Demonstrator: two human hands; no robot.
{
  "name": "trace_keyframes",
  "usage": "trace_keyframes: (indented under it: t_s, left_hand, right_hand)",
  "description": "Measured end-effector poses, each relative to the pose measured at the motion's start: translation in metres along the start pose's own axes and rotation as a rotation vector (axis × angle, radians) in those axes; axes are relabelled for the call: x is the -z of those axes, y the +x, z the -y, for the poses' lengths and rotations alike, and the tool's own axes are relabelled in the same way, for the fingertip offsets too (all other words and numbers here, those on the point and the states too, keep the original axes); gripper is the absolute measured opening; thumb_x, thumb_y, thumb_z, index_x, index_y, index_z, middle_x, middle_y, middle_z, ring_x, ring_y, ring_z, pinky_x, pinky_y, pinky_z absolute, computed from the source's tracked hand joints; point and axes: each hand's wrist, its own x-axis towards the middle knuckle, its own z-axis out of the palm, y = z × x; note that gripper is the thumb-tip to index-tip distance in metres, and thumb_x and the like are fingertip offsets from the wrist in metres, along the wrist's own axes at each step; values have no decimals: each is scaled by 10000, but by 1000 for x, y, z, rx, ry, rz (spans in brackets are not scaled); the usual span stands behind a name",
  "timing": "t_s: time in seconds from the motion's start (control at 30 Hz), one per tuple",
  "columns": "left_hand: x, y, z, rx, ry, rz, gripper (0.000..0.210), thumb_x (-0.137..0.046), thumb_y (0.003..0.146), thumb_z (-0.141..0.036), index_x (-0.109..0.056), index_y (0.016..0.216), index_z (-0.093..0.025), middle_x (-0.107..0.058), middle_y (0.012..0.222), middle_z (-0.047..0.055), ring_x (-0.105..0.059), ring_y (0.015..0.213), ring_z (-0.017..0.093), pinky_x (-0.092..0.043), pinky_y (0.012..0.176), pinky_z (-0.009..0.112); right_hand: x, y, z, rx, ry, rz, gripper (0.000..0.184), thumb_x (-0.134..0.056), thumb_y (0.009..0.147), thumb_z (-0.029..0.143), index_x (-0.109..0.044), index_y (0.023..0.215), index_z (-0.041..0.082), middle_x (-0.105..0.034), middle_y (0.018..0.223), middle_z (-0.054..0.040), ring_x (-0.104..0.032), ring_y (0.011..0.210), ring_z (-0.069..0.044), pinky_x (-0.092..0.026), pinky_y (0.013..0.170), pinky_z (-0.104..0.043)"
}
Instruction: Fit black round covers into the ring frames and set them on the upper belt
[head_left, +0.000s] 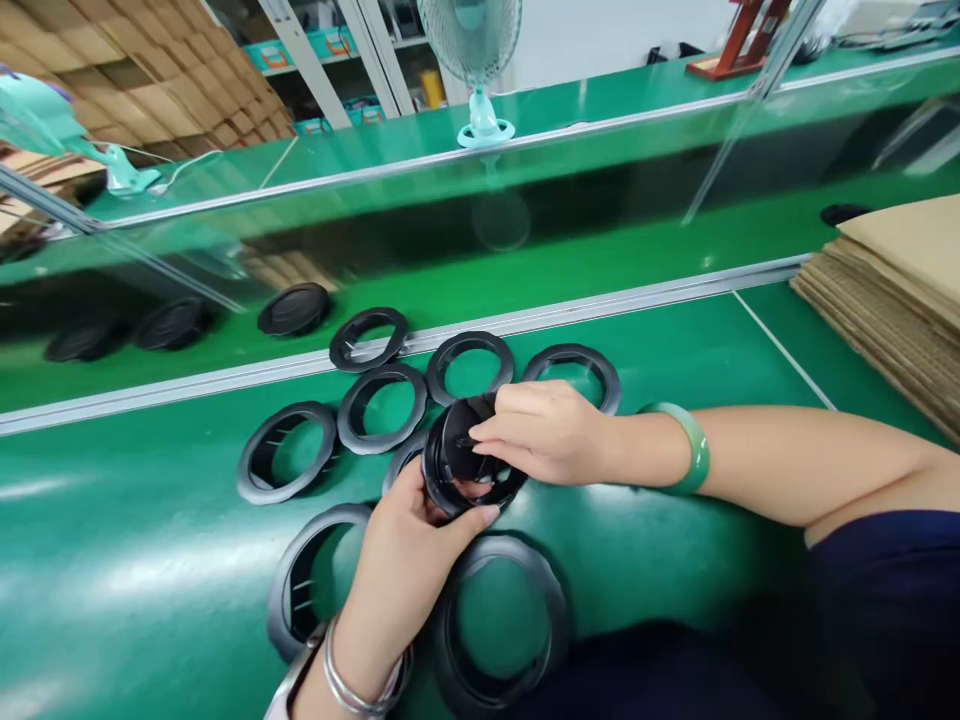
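Both my hands hold one black plastic ring part (459,455) tilted up above the green table (675,350). My left hand (409,555) grips its lower edge from below, a silver bangle on the wrist. My right hand (544,430), with a green bangle on the wrist, pinches its right rim, fingers reaching into the opening. Several more black rings lie flat around it: one (287,452) to the left, one (382,405) behind, one (501,620) in front.
A conveyor belt (525,270) runs behind a metal rail and carries black round caps (294,308). Stacked cardboard sheets (892,290) lie at the right. A small fan (476,60) stands on the far shelf, and another fan (45,125) at the left.
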Motion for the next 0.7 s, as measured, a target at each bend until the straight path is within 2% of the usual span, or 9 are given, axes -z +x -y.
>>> trace_keyframes:
  t_s: [0.13,0.3,0.5,0.7]
  left_hand:
    - [1,1,-2,-2,12,-26,691,-914,606,-387,-585,1165,-149,-722,1026,87,-697,969,257,-604,865,330]
    - [0,2,-5,-19,-25,-22,706,-918,591,-351,-581,1182,-164,-696,1153,85,-685,1018,248,-607,837,293]
    - [3,4,-3,-26,1,-10,710,-919,592,-339,-579,1187,-152,-708,1096,82,-695,950,234,-610,767,266]
    - [4,4,0,-37,-6,15,712,-919,617,-322,-576,1222,-166,-696,1147,81,-690,994,233,-615,800,263]
  right_hand:
    - [-1,-1,0,68,-60,64,385,-381,1114,201,-646,851,108,-454,758,-35,-410,661,-167,-375,605,-290]
    - [-2,-4,-2,144,-14,140,354,-376,1117,195,-652,914,105,-460,800,-41,-427,707,-166,-382,629,-290]
    - [-5,-5,-2,244,-109,89,348,-378,1045,62,-615,794,115,-397,752,-33,-366,655,-170,-314,565,-300]
    - [-3,-7,-1,109,-65,242,353,-374,1082,149,-627,838,121,-437,802,-40,-399,678,-170,-338,578,-302]
